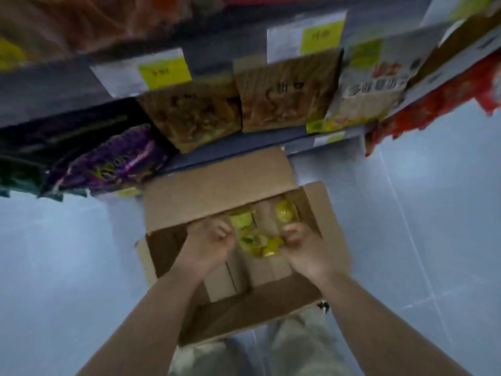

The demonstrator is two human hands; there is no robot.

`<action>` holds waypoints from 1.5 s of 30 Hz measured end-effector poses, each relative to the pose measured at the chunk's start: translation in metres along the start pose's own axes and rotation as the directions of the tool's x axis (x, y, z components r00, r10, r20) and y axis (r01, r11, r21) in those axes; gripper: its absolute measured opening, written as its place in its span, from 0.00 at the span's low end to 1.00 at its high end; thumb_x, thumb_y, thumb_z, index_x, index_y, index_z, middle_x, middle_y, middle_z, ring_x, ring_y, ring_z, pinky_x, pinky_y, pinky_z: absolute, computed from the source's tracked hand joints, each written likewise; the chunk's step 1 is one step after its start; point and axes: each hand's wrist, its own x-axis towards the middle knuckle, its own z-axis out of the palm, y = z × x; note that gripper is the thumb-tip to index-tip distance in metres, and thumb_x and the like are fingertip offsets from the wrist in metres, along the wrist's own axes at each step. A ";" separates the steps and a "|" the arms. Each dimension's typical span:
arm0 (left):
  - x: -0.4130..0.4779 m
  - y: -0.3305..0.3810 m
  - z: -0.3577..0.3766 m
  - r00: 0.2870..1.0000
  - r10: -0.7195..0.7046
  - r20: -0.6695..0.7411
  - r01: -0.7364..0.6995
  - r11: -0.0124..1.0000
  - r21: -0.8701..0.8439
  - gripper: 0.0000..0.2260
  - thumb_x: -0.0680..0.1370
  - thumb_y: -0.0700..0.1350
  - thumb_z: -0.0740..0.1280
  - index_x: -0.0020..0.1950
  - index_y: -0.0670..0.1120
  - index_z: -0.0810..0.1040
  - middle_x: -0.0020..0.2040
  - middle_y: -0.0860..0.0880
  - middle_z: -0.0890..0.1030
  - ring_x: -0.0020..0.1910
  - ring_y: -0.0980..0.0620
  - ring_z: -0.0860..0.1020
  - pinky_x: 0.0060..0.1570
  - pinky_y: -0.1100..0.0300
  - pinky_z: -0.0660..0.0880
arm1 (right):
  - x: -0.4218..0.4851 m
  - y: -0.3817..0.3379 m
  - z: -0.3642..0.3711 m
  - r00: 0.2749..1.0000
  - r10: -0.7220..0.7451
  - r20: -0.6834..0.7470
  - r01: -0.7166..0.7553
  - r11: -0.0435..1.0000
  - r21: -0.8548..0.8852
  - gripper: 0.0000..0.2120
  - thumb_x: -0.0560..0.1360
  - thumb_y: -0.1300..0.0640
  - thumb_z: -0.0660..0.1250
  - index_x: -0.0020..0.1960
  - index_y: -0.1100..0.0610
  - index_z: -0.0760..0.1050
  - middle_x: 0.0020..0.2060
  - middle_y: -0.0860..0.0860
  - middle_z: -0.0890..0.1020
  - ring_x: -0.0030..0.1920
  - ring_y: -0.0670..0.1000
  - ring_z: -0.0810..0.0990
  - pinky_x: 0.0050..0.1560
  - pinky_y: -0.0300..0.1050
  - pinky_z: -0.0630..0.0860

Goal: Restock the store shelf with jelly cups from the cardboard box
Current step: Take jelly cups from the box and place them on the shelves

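Down on the pale tiled floor (67,253) sits an open cardboard box (217,185), its flaps folded outward, the far flap lying toward the foot of the store shelf (244,156). Both hands reach into the box from the near side. The left hand (210,241) is curled, fingers bent inward beside a cluster of yellow jelly cups (250,234); whether it actually grips one is too blurred to tell. The right hand (301,246) is closed around yellow jelly cups at the right of the cluster, its fingertips wrapped over them. One more yellow cup (284,211) lies just beyond the right hand, near the far right corner of the box. The near part of the box floor shows bare cardboard.

On the shelf beyond the box stand snack packets: purple bags (119,161) at the left, brown packets (195,118) in the middle, a pale packet (363,96) and red bags (444,104) at the right. Price tags (162,73) with yellow patches hang on the rail above. Light trousers (298,348) show at the near edge.
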 end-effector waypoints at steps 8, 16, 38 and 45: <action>0.096 -0.111 0.121 0.974 -0.135 0.181 0.102 0.978 0.183 0.28 0.76 0.47 0.66 0.73 0.55 0.59 0.62 0.46 0.76 0.60 0.45 0.75 0.55 0.61 0.72 | 0.088 0.117 0.078 0.957 0.002 0.291 0.194 0.742 -0.642 0.30 0.74 0.65 0.59 0.72 0.47 0.57 0.72 0.54 0.53 0.68 0.64 0.59 0.66 0.57 0.66; 0.150 -0.135 0.179 0.998 -0.060 0.023 0.058 0.995 0.077 0.33 0.73 0.49 0.72 0.74 0.54 0.61 0.71 0.43 0.68 0.66 0.45 0.71 0.61 0.63 0.66 | 0.142 0.139 0.106 0.872 -0.156 0.464 0.442 0.660 -0.607 0.22 0.76 0.62 0.56 0.69 0.52 0.60 0.75 0.54 0.52 0.72 0.65 0.53 0.69 0.58 0.62; -0.094 0.057 -0.017 0.917 0.132 -0.376 -0.270 0.899 -0.345 0.27 0.67 0.46 0.78 0.57 0.70 0.72 0.56 0.66 0.77 0.56 0.63 0.78 0.58 0.61 0.75 | -0.060 -0.047 -0.071 0.989 0.144 -0.042 -0.056 0.618 0.784 0.08 0.75 0.57 0.66 0.51 0.45 0.74 0.58 0.55 0.77 0.52 0.60 0.81 0.41 0.54 0.82; -0.248 0.192 -0.145 0.756 0.395 -0.521 -0.548 0.818 -0.175 0.28 0.69 0.43 0.76 0.62 0.64 0.72 0.63 0.63 0.74 0.62 0.65 0.72 0.63 0.55 0.73 | -0.218 -0.198 -0.199 0.987 0.044 -0.153 0.115 0.467 0.877 0.11 0.77 0.58 0.63 0.59 0.50 0.72 0.59 0.57 0.76 0.53 0.60 0.80 0.35 0.49 0.82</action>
